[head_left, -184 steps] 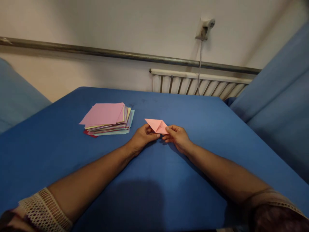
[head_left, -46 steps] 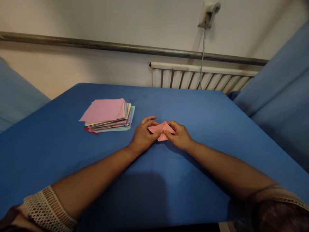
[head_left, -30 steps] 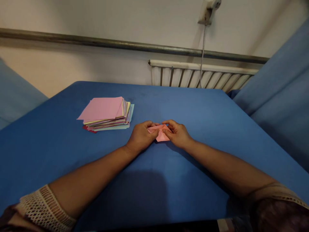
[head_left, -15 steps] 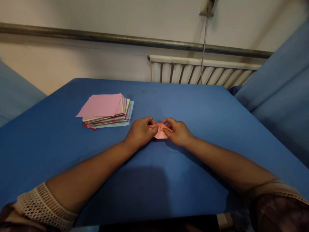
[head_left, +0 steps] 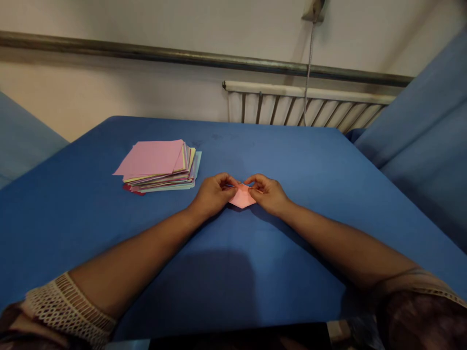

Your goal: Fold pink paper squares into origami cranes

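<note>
A small folded piece of pink paper is held between my two hands, near the middle of the blue table. My left hand pinches its left side between thumb and fingers. On the opposite side, my right hand pinches the paper the same way. The paper's lower edge comes to a blunt point towards me, and creases show along its top. My fingers hide both of its side edges.
Left of my hands lies a stack of coloured paper sheets, pink on top. Behind the table are a white radiator, a metal rail and a hanging cord. A blue curtain hangs at the right.
The pink paper has turned or been refolded in my fingers, and its lower edge now looks pointed rather than flat. Both hands still pinch it in nearly the same place.
</note>
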### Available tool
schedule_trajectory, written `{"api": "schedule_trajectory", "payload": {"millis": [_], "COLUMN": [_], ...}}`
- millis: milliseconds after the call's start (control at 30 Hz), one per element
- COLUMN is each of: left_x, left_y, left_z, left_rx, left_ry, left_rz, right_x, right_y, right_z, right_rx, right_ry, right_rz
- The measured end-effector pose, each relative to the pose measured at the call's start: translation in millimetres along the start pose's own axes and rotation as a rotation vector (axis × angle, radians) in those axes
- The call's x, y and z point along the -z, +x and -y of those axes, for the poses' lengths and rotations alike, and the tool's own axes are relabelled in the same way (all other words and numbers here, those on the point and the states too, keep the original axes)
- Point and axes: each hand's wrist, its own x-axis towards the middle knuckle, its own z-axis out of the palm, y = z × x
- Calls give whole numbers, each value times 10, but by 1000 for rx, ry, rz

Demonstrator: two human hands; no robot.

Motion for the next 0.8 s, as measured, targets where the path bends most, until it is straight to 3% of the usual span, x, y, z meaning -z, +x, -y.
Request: {"api": "schedule_trajectory", "payload": {"millis": [133,300,467,667,800], "left_x": [11,85,114,87,87], "left_y": [17,11,23,38,40], "left_z": [-12,-53,-74,-62,-62], "left_rx": [25,30,46,63,40], "left_ry": [-240,-237,-190,-210,-184], "left_rz": [62,146,126,43,-5], "right_x": [3,31,97,174,162], "right_y": [35,42,19,-7,-9], "right_z": [3,3,12,45,25], "right_rx": [32,95,131,118,217], "right_ry": [214,338,240,233,85], "right_rz": [88,97,73,209,159]}}
